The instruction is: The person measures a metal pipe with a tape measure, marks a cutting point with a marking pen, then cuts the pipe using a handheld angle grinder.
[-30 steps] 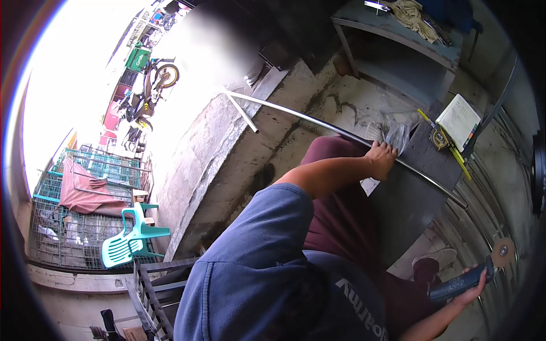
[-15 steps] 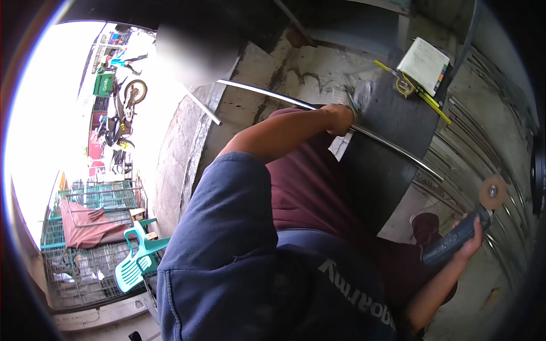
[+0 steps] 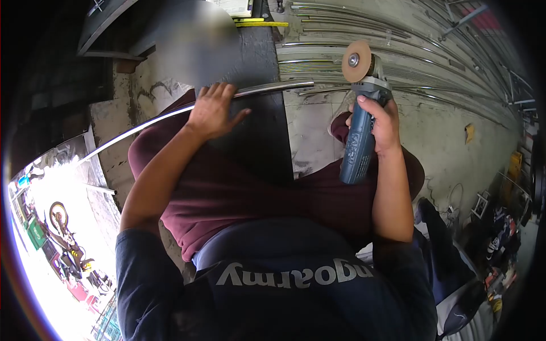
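Note:
A long shiny metal tube [image 3: 273, 87] lies across my left thigh and a dark board [image 3: 264, 131], with its near end to the right. My left hand [image 3: 213, 113] is over the tube, its fingers bent across the top and its thumb sticking out to the side. My right hand [image 3: 384, 125] is wrapped round the body of a blue angle grinder [image 3: 359, 142], held upright above my right leg. A flat tan disc [image 3: 356, 61] is fitted at the grinder's head, to the right of the tube's end and apart from it. Whether the disc spins cannot be told.
Several long metal tubes [image 3: 341, 44] lie on the floor ahead and to the right. A yellow folding rule [image 3: 261, 24] rests on the board's far end. Parked motorcycles [image 3: 68, 247] stand outside at left. A blurred patch hides part of the far middle.
My view has turned to the right. The grinder is now upright and nearer the middle of the view. My left thumb has come away from the tube, while the fingers stay over it.

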A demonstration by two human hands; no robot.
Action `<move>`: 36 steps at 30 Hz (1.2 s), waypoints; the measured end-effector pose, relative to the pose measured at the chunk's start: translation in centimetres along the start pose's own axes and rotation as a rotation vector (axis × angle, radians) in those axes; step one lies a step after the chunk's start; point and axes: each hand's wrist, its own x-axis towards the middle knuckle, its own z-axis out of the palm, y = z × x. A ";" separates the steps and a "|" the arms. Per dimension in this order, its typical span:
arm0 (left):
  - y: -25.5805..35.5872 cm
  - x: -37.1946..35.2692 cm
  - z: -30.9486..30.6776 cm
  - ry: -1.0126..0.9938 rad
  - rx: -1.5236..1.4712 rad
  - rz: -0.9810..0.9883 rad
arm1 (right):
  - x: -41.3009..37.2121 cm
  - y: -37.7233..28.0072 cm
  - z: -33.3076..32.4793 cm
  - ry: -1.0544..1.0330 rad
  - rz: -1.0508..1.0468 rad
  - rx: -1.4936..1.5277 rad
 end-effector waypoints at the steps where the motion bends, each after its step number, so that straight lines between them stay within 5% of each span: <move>1: 1.7 1.3 0.4 0.033 -0.007 0.019 | 0.2 0.2 -0.2 -0.017 0.003 -0.006; 8: 8.6 9.1 3.5 0.009 -0.048 -0.003 | 1.4 2.1 -1.1 0.000 0.020 -0.063; 14: 7.6 9.4 3.5 0.329 0.028 0.065 | 3.3 5.0 -2.1 -0.051 0.102 -0.114; 15: 7.4 9.5 3.3 0.185 -0.021 -0.013 | 3.2 4.7 -1.7 -0.046 0.113 -0.139; 25: 5.4 10.6 4.6 -0.010 0.074 -0.003 | 3.3 5.1 -1.0 -0.022 0.153 -0.235; 36: 5.5 11.3 4.5 0.017 0.074 0.010 | 3.7 6.5 -1.1 -0.069 0.112 -0.361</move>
